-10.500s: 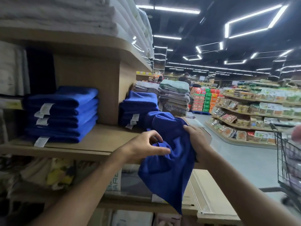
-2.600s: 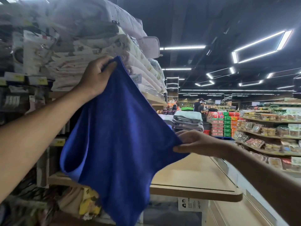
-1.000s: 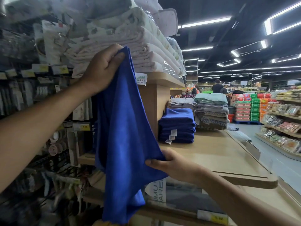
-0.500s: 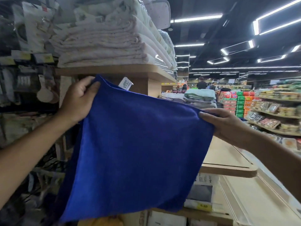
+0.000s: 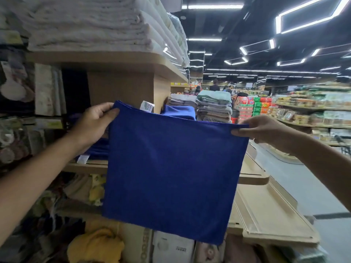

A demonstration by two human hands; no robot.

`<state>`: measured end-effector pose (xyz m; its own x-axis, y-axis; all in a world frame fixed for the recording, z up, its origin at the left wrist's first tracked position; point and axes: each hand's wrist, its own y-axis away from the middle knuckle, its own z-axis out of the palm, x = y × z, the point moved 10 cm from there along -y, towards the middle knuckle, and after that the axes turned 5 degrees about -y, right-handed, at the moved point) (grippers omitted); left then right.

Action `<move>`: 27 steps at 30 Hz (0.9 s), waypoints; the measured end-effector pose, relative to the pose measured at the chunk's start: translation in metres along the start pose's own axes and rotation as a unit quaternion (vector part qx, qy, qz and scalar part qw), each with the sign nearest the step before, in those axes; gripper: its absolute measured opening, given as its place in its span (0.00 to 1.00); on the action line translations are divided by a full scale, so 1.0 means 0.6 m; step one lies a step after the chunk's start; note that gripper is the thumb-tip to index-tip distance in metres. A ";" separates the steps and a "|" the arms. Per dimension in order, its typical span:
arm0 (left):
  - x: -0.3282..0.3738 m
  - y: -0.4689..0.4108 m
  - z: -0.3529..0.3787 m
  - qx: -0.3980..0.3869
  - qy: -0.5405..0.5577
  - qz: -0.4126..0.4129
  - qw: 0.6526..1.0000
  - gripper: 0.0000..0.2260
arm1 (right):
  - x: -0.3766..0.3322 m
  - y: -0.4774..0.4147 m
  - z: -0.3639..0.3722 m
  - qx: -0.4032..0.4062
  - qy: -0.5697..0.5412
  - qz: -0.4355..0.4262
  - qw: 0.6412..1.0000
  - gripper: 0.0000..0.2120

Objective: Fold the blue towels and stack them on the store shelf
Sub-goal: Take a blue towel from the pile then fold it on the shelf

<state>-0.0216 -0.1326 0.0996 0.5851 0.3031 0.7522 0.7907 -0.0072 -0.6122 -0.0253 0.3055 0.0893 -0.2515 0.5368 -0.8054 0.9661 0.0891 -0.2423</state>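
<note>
A blue towel [image 5: 171, 168] hangs flat and doubled in front of me, stretched between both hands, with a white label [image 5: 147, 106] sticking up behind its top edge. My left hand [image 5: 93, 123] pinches the upper left corner. My right hand [image 5: 260, 130] pinches the upper right corner. Behind the towel, folded blue towels [image 5: 98, 150] lie on the wooden shelf [image 5: 89, 167] at the left. A second blue stack [image 5: 179, 112] shows just above the towel's top edge.
White folded linens [image 5: 91, 23] fill the upper shelf. Grey and green towels [image 5: 214, 105] are stacked further along. A lower beige shelf tray [image 5: 266, 211] juts out at the right. The aisle floor [image 5: 313, 186] runs past food shelves [image 5: 313, 111]; people stand far off.
The hanging towel was lifted by its lower end and doubled, then spread level between both hands. Over the last half second both hands dropped slightly and pulled the top edge taut.
</note>
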 end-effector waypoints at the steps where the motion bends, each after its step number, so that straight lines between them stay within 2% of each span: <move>1: -0.009 -0.003 0.006 -0.002 0.007 -0.013 1.000 0.10 | 0.009 -0.002 -0.005 0.004 -0.023 0.017 1.000 0.08; 5: -0.039 -0.029 0.027 -0.002 0.045 -0.067 0.997 0.09 | 0.030 -0.024 -0.011 -0.035 -0.125 0.045 0.990 0.09; 11: -0.084 -0.101 0.067 0.017 0.092 -0.157 0.983 0.09 | 0.044 -0.098 -0.053 0.078 -0.150 0.033 0.985 0.10; 14: -0.109 -0.135 0.090 0.040 0.118 -0.202 0.971 0.09 | 0.045 -0.135 -0.065 0.117 -0.125 0.030 0.985 0.09; 21: -0.145 -0.200 0.137 0.070 0.147 -0.224 0.961 0.09 | 0.048 -0.200 -0.081 0.165 -0.090 0.026 0.982 0.07; 27: -0.159 -0.238 0.157 0.098 0.179 -0.231 0.951 0.08 | 0.046 -0.241 -0.094 0.189 -0.109 0.007 0.976 0.11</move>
<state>-0.2074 -0.0708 0.0920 0.2348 -0.1133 0.9654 0.9500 0.2373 -0.2032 -0.1687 0.3548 0.1324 -0.2855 0.3408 -0.8958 0.8889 -0.2552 -0.3804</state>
